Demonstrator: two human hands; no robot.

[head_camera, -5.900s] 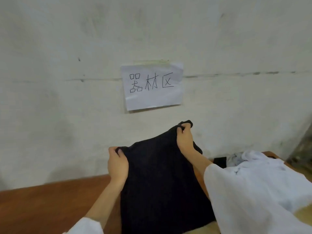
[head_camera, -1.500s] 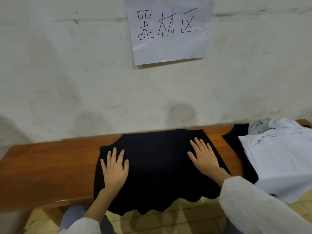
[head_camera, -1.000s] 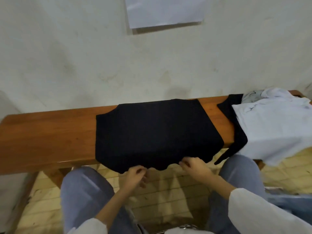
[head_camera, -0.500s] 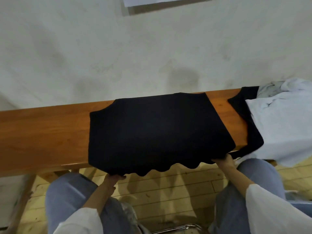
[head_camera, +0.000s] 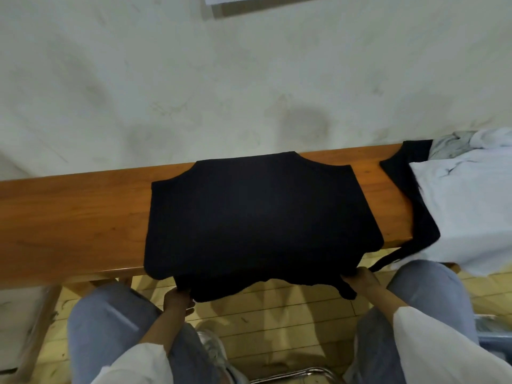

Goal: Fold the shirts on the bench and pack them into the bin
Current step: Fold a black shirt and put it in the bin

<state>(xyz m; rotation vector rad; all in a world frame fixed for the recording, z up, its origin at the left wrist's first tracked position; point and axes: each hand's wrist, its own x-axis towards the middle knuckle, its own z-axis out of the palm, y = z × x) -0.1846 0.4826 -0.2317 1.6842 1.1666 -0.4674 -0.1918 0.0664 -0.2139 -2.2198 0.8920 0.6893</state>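
Head view, black shirt: soft cloth, laid flat on smooth wooden bench, hem hung over front edge.
Left hand: hem corner is pinched by curled fingers.
Right hand: other corner is gripped.

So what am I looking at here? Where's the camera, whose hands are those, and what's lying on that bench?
There is no machine here: a person is working with bare hands. The one camera sits on their head and looks down, so you see their own arms and knees from above. A black shirt lies spread on the wooden bench, with its lower edge hanging over the front. The left hand and the right hand each grip that hanging edge, one towards each side. At the right end of the bench, a white shirt lies on top of another dark garment, with a grey cloth bunched behind it. The job is folding these shirts.
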